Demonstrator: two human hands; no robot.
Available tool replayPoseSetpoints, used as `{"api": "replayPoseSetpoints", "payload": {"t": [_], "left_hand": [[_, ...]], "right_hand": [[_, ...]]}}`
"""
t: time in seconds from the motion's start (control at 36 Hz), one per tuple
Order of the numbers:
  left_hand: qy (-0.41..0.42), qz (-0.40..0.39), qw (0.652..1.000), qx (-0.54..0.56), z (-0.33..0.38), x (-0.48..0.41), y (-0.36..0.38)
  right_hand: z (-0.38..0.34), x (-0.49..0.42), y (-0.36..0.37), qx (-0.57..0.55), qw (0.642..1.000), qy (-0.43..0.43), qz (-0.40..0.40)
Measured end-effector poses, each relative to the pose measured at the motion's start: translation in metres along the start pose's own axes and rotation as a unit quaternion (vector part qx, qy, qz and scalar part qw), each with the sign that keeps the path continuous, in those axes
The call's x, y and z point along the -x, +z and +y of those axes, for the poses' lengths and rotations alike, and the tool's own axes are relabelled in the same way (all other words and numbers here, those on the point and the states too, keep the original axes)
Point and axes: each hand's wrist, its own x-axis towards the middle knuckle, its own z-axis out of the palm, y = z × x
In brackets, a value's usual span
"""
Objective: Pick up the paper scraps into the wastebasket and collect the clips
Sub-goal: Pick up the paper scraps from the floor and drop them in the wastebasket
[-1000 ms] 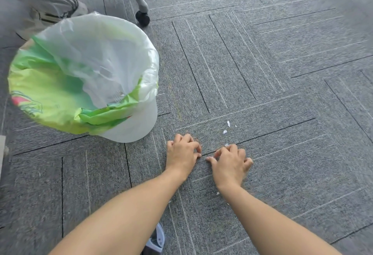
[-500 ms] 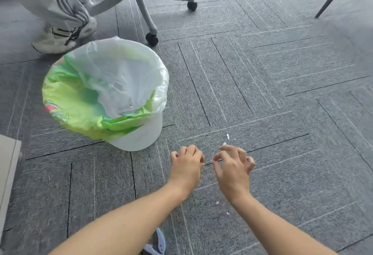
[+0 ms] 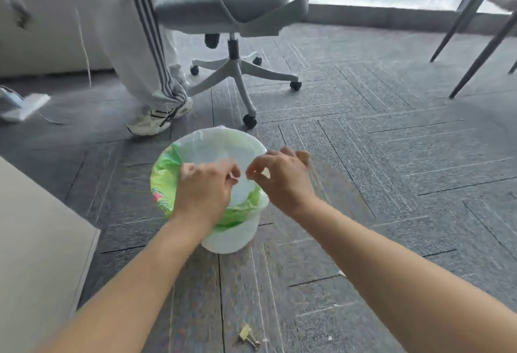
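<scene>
L hand [image 3: 205, 193], R hand [image 3: 282, 179] pinch-curled over round, crinkly-lined wastebasket [image 3: 232, 240]; grip contents unclear.

Centre frame, the left grip [image 3: 204, 190] hides part of the wastebasket [image 3: 232, 240] rim. Blur obscures whether it or the right grip [image 3: 282, 179] pinches anything. Upper left, the standing person [image 3: 140, 45] is cut off above the legs.

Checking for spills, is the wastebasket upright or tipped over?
Upright: the wastebasket stands on its base on the carpet, bag-lined mouth facing up.
</scene>
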Motion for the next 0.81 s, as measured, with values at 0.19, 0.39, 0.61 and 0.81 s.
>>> {"api": "replayPoseSetpoints", "payload": {"t": [0.19,0.39,0.61,0.81], "left_hand": [[-0.074,-0.058,0.994,-0.055,-0.03,-0.008,-0.012],[0.027,0.027,0.999,-0.007,-0.005,0.0,0.005],[0.21,0.087,0.97,0.085,0.069,0.021,0.058],[0.124,-0.082,0.965,0.215,0.096,0.07,0.137]], "right_hand": [[-0.006,-0.02,0.002,0.087,0.992,-0.007,-0.092],[0.025,-0.007,-0.021,-0.05,0.997,0.059,-0.029],[0.1,0.05,-0.03,-0.076,0.988,0.129,-0.047],[0.162,0.117,-0.009,-0.017,0.97,0.229,-0.076]]}}
